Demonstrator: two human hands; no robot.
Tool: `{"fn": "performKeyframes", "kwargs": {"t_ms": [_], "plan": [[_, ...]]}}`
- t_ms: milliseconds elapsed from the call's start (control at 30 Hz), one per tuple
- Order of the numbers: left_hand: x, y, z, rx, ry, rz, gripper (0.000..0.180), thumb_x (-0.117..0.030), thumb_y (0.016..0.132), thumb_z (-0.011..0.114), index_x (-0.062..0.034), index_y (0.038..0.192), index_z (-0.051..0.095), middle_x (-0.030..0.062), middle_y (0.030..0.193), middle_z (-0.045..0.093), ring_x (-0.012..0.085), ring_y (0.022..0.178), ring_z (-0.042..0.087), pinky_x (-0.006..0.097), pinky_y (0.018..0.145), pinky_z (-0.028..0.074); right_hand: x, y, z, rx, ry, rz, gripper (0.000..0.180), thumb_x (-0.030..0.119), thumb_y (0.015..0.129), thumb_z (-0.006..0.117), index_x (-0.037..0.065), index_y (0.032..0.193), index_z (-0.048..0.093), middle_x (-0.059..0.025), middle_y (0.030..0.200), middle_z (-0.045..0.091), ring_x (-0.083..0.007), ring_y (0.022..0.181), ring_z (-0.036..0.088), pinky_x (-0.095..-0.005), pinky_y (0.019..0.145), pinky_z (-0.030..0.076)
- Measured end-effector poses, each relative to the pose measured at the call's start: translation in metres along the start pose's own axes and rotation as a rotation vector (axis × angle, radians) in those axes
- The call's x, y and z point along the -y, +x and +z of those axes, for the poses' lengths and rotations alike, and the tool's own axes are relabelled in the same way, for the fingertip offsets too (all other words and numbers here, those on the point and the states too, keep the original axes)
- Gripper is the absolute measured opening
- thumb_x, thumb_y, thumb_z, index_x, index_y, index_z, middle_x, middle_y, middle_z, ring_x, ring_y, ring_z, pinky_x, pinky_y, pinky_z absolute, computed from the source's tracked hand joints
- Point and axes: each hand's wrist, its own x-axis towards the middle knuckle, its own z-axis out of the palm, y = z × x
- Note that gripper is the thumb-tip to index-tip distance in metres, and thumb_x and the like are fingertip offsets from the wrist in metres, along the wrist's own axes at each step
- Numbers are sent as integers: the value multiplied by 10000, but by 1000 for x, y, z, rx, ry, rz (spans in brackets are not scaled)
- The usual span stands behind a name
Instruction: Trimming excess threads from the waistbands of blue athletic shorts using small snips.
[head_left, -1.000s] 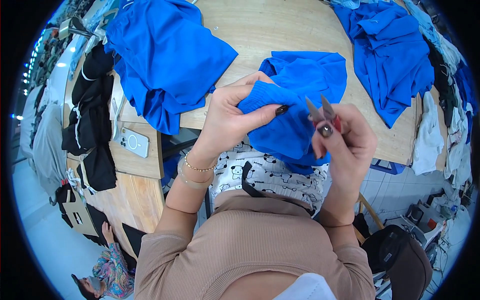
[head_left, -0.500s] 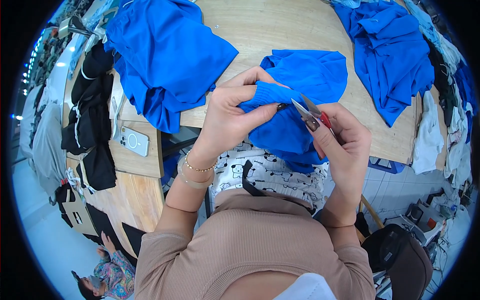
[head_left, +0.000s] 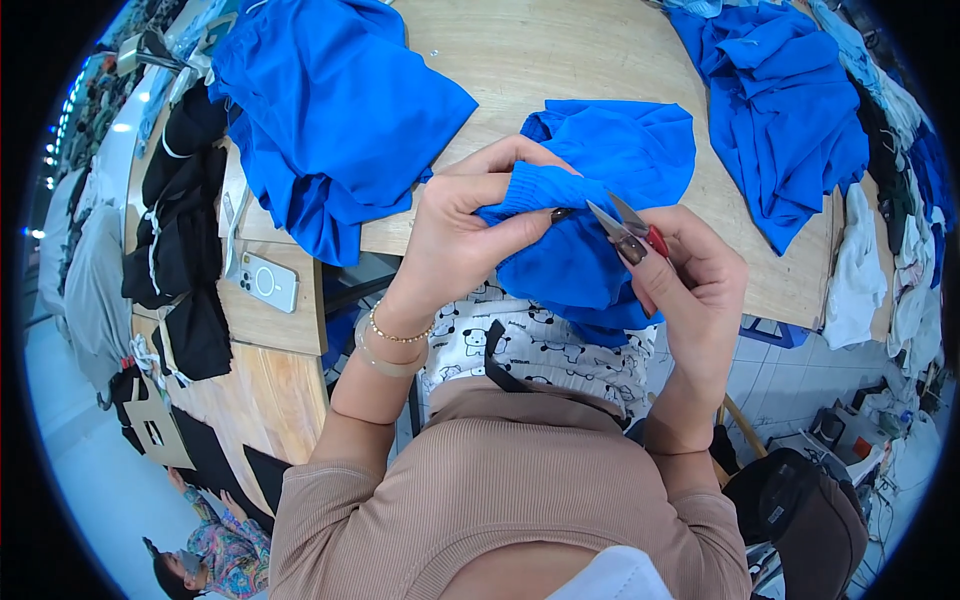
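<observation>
A pale wooden worktable (head_left: 560, 60) fills the room's middle — blue garment piles (head_left: 330, 110) heaped left and right, black clothes (head_left: 185, 230) at its edge, tiled floor (head_left: 790, 390) below.

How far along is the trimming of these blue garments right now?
In hand: the left hand pinches a ribbed edge of the blue garment, and the right hand holds thread snips with blades open beside it. Two blue piles sit on the wooden table, one on the left, one on the right; which is finished cannot be told.
</observation>
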Motion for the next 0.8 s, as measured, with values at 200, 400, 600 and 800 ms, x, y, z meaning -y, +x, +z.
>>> {"fn": "performKeyframes", "kwargs": {"t_ms": [200,400,600,800], "plan": [[-2,1,3,-6,-3,-18,188,67,726,629,33,898,695,75,911,622,115,797,564,213,664,439,3,-1,3,-35,33,-14,92,4,830,637,-14,920,640,25,675,572,-3,591,442,-157,524,308],[-2,1,2,-4,-2,-26,170,63,729,640,38,890,689,63,886,609,108,790,552,212,660,436,4,-1,4,-38,-10,-5,83,5,836,634,-12,916,642,21,671,576,-3,592,449,-158,521,316],[-4,0,2,-5,-26,-41,166,63,731,642,39,888,690,63,887,611,107,782,555,210,653,438,1,2,4,-16,-15,-74,112,-10,807,657,-8,919,646,17,704,574,-14,595,443,-162,534,319],[-6,3,1,10,-58,-26,156,61,739,636,35,882,693,66,892,617,109,773,560,211,642,441,-12,6,8,-12,70,-159,136,-9,791,677,-1,925,654,20,709,561,-16,601,437,-167,539,318]]}}
